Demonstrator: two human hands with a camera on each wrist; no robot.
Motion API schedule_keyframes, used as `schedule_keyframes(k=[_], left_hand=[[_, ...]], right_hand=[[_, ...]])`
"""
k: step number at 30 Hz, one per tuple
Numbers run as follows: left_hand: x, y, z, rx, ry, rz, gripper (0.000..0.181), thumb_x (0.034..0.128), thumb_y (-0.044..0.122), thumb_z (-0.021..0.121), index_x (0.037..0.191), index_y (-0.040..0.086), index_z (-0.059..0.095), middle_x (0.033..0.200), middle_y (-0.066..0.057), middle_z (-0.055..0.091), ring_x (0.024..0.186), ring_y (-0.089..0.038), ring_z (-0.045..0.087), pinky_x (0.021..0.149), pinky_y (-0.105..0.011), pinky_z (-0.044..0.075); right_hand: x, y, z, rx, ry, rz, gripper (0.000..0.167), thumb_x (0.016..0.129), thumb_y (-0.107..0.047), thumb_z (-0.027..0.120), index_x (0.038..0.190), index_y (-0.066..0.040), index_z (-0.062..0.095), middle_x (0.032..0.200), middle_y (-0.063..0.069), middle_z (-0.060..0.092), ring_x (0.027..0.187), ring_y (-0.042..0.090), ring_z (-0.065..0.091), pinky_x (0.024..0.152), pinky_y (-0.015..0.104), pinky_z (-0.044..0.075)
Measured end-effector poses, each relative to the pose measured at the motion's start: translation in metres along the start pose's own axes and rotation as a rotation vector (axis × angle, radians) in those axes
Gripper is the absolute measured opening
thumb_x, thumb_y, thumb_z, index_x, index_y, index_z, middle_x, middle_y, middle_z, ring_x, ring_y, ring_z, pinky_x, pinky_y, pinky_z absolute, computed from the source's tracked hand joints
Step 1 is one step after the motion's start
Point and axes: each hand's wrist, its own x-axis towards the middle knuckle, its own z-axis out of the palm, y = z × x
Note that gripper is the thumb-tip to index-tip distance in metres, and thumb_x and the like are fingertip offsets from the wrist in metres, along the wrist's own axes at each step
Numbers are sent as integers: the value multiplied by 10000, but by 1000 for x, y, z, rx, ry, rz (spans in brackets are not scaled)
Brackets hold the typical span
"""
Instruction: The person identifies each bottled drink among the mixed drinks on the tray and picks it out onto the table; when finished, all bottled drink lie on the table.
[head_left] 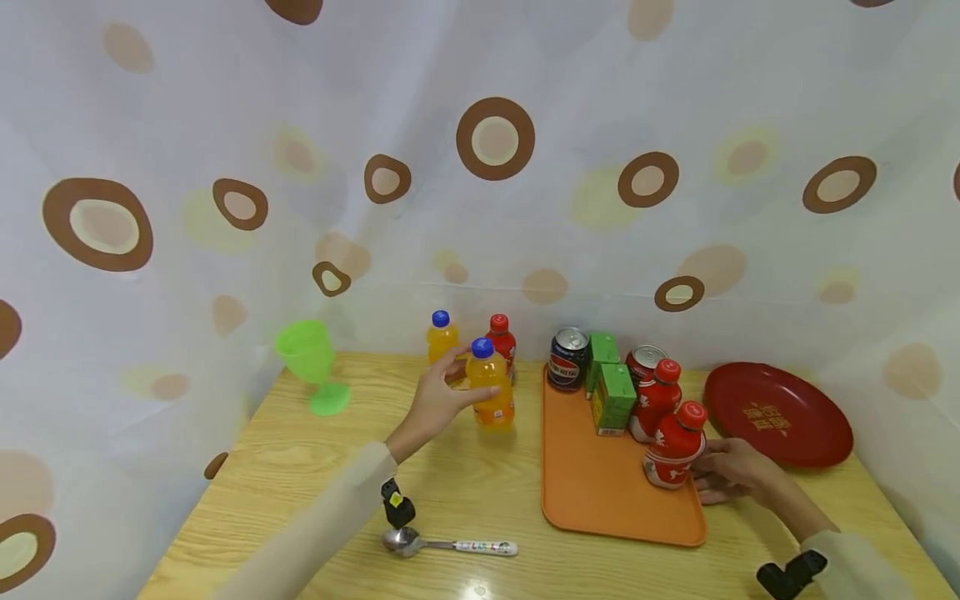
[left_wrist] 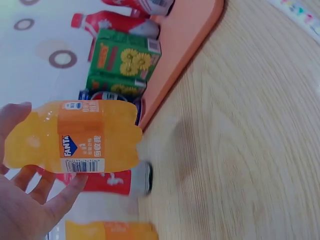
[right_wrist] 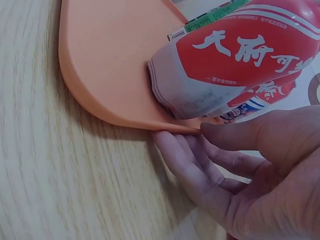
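My left hand (head_left: pixel 437 402) grips an orange Fanta bottle (head_left: pixel 491 398) with a blue cap, upright and just above the table, as the shadow in the left wrist view suggests. Behind it stand another orange soda bottle (head_left: pixel 442 340) and a red-capped cola bottle (head_left: pixel 502 339). With thumb and fingers, my right hand (head_left: pixel 738 471) pinches the right rim of the orange tray (head_left: pixel 592 496). Closest to that hand is a red cola bottle (right_wrist: pixel 225 55) on the tray. Another red bottle (head_left: pixel 656 404), two green drink cartons (head_left: pixel 614 404), a dark can (head_left: pixel 567 362) and a red can (head_left: pixel 643 360) share the tray.
A dark red plate (head_left: pixel 810 417) lies right of the tray. The green goblet (head_left: pixel 309 354) stands at the far left, and a spoon (head_left: pixel 450 545) with a patterned handle lies near the front. A patterned cloth (head_left: pixel 420 233) hangs behind the wooden table (head_left: pixel 300 475).
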Motion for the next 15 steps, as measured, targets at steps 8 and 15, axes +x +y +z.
schedule_keyframes(k=[8,15], left_hand=[[-5,-12,-41,53,47,-48,714,880,185,863,1505,124,523,1380,-179,669,1325,-410,582,1093,-590,495],[-3,-26,-70,110,55,-57,717,885,198,860,1509,129,515,1385,-197,665,1314,-415,601,1058,-568,531]], right_hand=[[7,-1,-3,-97,53,-107,393,1058,-75,472,1296,234,512,917,53,754,789,180,735,699,351,645],[7,-1,-6,-49,4,-86,449,1082,-97,439,1350,262,429,909,37,739,799,191,751,718,406,657]])
